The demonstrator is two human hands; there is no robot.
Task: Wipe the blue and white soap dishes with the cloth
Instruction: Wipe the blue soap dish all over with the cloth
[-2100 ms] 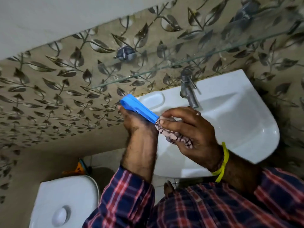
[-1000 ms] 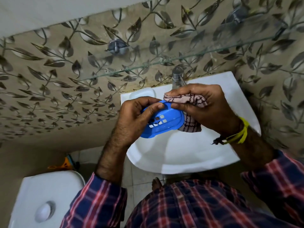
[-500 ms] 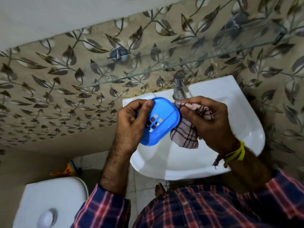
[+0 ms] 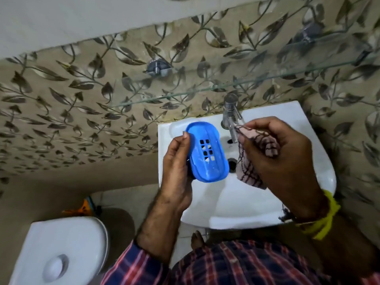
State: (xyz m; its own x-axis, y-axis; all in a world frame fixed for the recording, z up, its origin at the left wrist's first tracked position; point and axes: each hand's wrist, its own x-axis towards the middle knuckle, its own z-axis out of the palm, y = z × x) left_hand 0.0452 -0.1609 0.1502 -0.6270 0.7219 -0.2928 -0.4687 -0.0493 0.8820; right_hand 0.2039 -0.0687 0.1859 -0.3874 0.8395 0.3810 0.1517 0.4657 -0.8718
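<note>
Left hand: curled round the left edge of the blue soap dish, thumb on the rim, fingers hidden beneath. The dish is held above the left part of the white sink, inner face toward the camera, drain slots visible, pale smears along its lower end.

Right hand: closed on the checked cloth, pinched between thumb and fingers, one end hanging below the palm. Cloth and dish are near each other but apart. A yellow band sits on the right wrist.

Surroundings: a metal tap stands at the sink's back edge, just beside the right hand's fingertips. A glass shelf runs along the leaf-patterned wall tiles. A white toilet cistern lies at lower left. White soap dish: not identifiable.
</note>
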